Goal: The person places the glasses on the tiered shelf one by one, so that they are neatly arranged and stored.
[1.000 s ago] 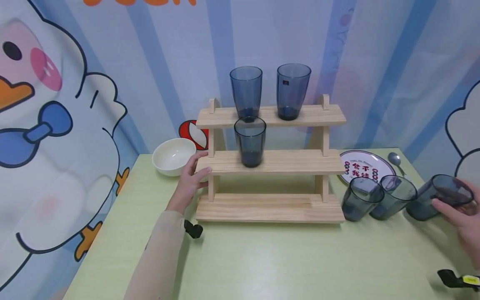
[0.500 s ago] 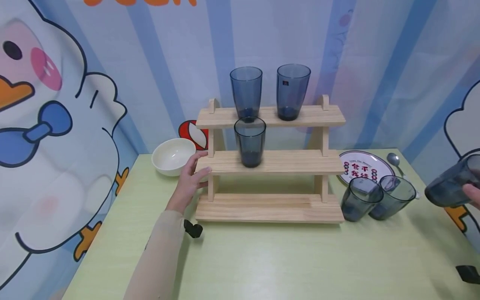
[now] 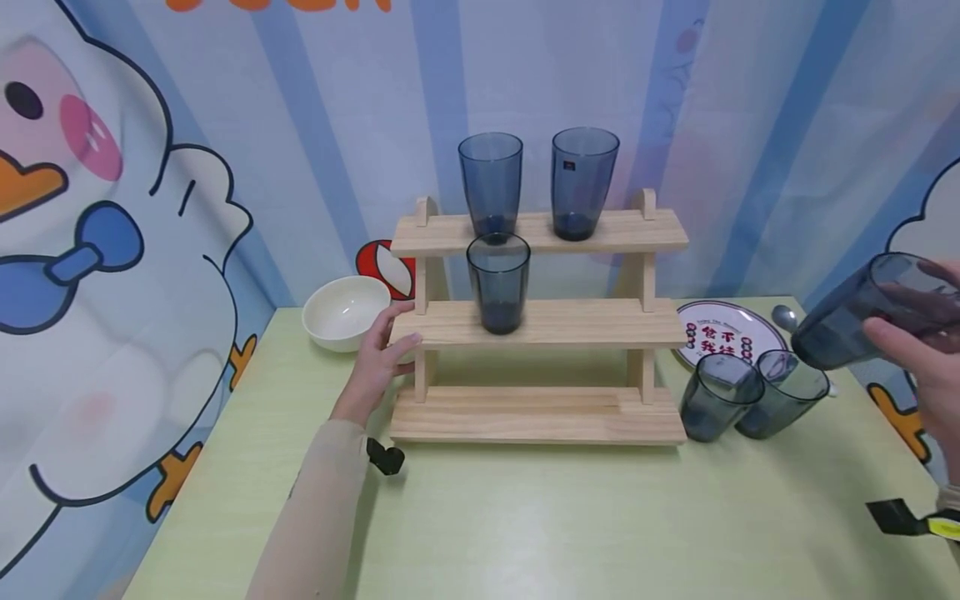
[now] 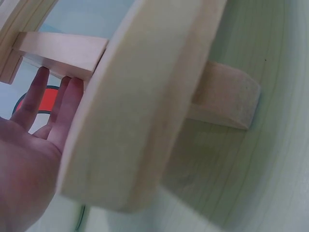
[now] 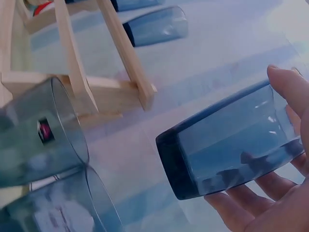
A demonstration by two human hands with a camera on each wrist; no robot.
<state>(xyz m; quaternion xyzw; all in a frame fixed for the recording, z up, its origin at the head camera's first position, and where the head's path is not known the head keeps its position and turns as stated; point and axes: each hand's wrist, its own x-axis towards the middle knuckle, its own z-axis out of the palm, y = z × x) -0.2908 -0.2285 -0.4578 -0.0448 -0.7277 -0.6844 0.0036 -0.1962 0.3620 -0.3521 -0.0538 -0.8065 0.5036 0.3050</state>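
Observation:
A three-tier wooden display rack (image 3: 585, 323) stands on the table. My left hand (image 3: 373, 364) holds the left end of its middle board; in the left wrist view the fingers (image 4: 67, 113) reach the upright, and the thumb is hidden. In my right hand (image 3: 926, 367) is a blue-grey drinking glass (image 3: 836, 329), tilted and lifted above the table at the right. The right wrist view shows fingers and thumb around this glass (image 5: 227, 145). Two glasses stand on the top board, a third glass (image 3: 498, 287) on the middle one. Two more glasses (image 3: 720, 400) stand right of the rack.
A white bowl (image 3: 345, 312) sits left of the rack. Behind the right-hand glasses lie a printed plate (image 3: 731, 325) and a spoon (image 3: 785, 317). A cartoon-printed cloth (image 3: 337, 125) hangs behind the pale green table (image 3: 570, 517).
My right hand has lifted the glass off the table, swung it out to the right, then brought it back left and higher. The left hand has stayed on the rack.

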